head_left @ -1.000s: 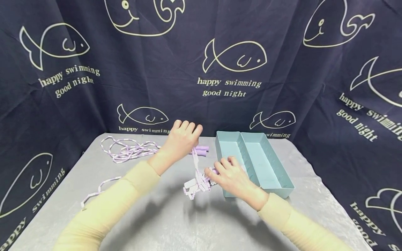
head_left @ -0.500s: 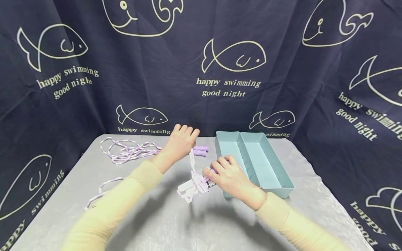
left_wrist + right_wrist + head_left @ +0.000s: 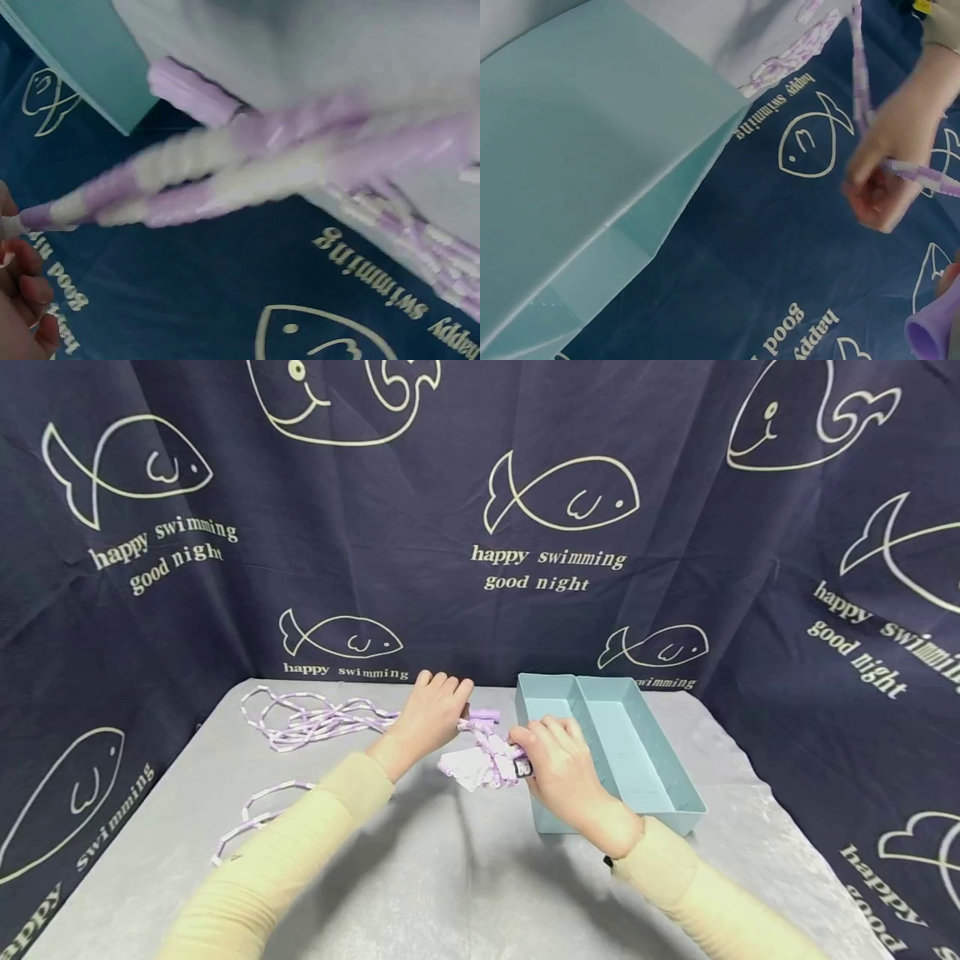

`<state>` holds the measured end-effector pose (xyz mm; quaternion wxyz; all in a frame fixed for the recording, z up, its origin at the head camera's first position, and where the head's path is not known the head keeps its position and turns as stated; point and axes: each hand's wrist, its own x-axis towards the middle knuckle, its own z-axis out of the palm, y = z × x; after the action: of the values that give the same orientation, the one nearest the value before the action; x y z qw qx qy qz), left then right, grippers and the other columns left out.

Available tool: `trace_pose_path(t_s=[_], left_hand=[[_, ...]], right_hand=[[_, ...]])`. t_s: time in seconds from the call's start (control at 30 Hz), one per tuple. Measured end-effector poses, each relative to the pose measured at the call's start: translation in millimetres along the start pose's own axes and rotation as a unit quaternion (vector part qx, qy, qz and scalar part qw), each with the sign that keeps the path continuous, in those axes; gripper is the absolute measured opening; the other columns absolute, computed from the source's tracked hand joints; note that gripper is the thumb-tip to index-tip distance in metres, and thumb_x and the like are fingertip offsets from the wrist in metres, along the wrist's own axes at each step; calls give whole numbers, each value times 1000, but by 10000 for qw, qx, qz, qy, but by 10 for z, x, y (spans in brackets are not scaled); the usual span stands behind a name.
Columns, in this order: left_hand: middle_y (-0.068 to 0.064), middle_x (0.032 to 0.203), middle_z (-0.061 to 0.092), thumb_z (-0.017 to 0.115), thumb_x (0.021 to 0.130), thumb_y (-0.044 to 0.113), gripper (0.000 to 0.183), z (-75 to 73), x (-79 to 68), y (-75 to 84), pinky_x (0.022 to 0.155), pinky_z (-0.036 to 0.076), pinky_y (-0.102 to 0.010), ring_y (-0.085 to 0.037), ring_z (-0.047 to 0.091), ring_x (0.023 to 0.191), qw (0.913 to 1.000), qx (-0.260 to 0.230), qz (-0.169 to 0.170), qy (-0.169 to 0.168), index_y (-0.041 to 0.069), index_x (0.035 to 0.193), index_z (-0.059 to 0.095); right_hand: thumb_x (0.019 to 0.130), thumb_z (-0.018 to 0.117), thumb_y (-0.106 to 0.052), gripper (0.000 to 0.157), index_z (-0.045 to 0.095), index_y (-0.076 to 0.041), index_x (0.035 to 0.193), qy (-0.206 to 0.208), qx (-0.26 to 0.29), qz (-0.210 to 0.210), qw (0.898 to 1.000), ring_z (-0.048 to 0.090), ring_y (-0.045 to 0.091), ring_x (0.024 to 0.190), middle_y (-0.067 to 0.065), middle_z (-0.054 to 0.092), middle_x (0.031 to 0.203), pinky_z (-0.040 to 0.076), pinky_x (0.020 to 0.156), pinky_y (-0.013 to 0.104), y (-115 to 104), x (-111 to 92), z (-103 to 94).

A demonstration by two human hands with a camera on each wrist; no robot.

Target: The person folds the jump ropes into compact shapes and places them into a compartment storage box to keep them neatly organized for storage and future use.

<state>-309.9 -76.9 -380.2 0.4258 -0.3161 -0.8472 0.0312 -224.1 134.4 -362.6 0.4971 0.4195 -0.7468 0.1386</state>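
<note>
Left hand [image 3: 429, 714] grips beaded purple-white rope [image 3: 262, 180] — right hand [image 3: 564, 768] grips smooth, flared handle [image 3: 939, 322].

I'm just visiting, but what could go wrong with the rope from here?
The wound rope might unravel if the left hand loses hold of its strand.

The loose rope is partly hidden by the left sleeve, so that arm could perhaps catch it.

In the head view, the right hand overlaps the blue box, so it might knock the rim.
</note>
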Motion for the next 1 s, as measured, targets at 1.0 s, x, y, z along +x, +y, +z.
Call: trace_pose_path(t_s=[1.0], left_hand=[[-2, 79, 63, 66, 74, 27, 26, -101, -402, 353, 72, 37, -37, -21, 57, 75, 9749, -242, 55, -2212, 13, 92, 56]], right_hand=[[66, 64, 9, 45, 51, -4, 106, -233, -513, 1395, 9886, 53, 31, 72, 10, 61, 83, 36, 62, 42, 125, 89, -171]])
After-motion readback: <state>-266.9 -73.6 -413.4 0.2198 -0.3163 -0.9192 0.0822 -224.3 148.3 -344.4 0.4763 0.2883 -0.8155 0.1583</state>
